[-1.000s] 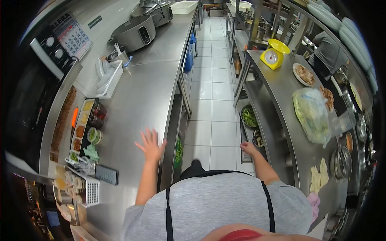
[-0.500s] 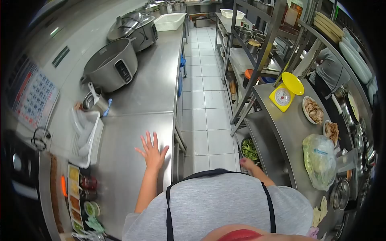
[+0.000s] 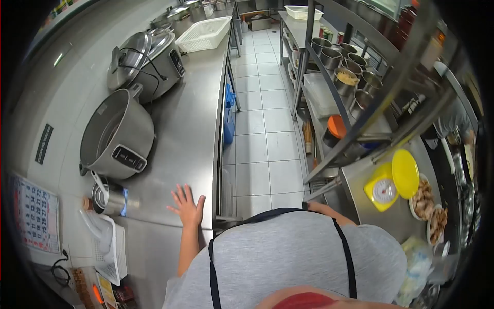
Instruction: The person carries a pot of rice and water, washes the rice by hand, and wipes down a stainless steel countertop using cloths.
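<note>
My left hand (image 3: 189,206) is spread with fingers apart, palm down on or just over the stainless steel counter (image 3: 180,139). It holds nothing. Ahead and to its left stand a large grey cooker pot (image 3: 121,136) with no lid on and a small metal container (image 3: 109,198) with a white-handled utensil in it. My right hand (image 3: 315,207) is low beside my body, near the leg of the metal rack. A small dark patch shows at its fingertips, which are mostly hidden, so its grip is unclear.
A second cooker (image 3: 159,64) and a white basket (image 3: 204,35) stand farther along the counter. Tiled floor (image 3: 252,149) runs down the aisle. On the right are a rack with several metal pots (image 3: 346,80), a yellow scale (image 3: 382,190), bowls of meat (image 3: 423,201) and another person (image 3: 453,121).
I have moved forward along the aisle, so the cookers, rack and scale appear closer. My left hand stays spread over the counter, now farther along it. My right hand is beside the rack leg.
</note>
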`<state>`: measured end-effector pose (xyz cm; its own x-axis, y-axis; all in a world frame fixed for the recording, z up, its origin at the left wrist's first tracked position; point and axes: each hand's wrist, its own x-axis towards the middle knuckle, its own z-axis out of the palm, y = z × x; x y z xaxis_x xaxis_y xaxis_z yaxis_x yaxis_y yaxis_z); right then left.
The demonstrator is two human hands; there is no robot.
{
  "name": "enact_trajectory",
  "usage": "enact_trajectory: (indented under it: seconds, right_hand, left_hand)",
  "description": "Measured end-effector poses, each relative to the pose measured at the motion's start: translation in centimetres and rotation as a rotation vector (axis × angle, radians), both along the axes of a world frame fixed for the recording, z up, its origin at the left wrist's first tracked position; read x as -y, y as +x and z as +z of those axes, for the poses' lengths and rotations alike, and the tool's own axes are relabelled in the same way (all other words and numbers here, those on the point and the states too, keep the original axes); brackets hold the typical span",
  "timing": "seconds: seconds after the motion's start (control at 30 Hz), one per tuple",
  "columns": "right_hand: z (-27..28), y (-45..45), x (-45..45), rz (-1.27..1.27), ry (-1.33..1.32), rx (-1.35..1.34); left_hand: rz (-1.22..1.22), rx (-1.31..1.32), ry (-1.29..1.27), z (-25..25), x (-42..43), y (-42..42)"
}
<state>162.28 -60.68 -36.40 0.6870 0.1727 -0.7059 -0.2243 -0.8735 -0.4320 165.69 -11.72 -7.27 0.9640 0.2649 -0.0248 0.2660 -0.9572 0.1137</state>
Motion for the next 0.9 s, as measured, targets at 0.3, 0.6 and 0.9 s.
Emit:
enact_trajectory:
  seconds: [0.3,0.6,0.9]
  right_hand:
    - [12.4,32.6,-4.3,-0.256,0.487,0.244]
    - [8.6,44.2,0.8,0.244,-0.051,0.032]
    - [4.9,51.2,8.6,-0.487,0.215,-0.018]
  left_hand:
    - [0.166,-0.050,-0.037,-0.1,2.1,11.0]
    - [-0.158,-0.089,-0.094,0.2,5.5,36.4]
    - [-0.882,0.046,-0.542,5.1,20.2,60.3]
